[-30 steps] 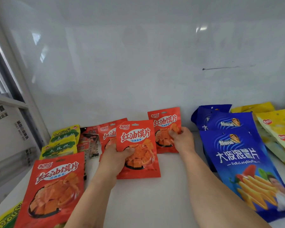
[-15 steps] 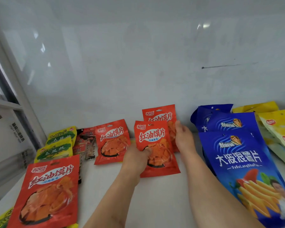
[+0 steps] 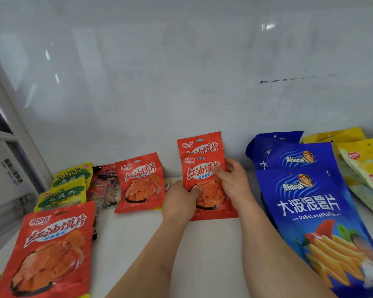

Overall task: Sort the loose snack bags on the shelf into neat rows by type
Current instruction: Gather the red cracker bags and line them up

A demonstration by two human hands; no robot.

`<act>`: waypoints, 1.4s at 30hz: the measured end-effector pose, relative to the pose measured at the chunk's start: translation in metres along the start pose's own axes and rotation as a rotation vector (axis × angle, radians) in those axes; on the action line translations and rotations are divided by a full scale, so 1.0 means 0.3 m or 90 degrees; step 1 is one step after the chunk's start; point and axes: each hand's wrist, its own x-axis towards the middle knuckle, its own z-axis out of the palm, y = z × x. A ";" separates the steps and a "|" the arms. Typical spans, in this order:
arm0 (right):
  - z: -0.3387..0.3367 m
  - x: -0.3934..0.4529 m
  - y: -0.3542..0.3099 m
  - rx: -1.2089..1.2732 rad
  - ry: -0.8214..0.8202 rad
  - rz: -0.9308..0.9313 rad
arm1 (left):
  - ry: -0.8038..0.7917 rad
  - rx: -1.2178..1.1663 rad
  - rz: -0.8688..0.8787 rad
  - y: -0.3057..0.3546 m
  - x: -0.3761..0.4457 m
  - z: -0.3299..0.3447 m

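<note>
Both hands now grip one red bag (image 3: 205, 186): the left hand (image 3: 181, 201) pinches its lower left edge, and the right hand (image 3: 233, 181) has moved onto its front. It overlaps the rear bag (image 3: 199, 145) by the wall.

Chip bags (image 3: 308, 203) right of snack bags (image 3: 205, 186)

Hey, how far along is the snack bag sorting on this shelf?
Partly done. The blue chip bags already stand in a row on the right. In hand: both the left hand and right hand hold a red bag in front of another red bag. Left: two more red bags sit apart, beside the green-yellow bags.
</note>
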 end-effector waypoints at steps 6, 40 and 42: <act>0.012 0.038 0.019 -0.054 0.005 -0.010 | 0.016 0.107 -0.006 -0.006 0.012 -0.003; 0.413 -0.237 -0.090 -0.563 -0.047 -0.289 | 0.151 0.380 0.127 -0.080 -0.168 -0.385; 0.478 -0.263 -0.072 -0.616 -0.075 -0.262 | 0.180 0.414 0.130 -0.110 -0.187 -0.437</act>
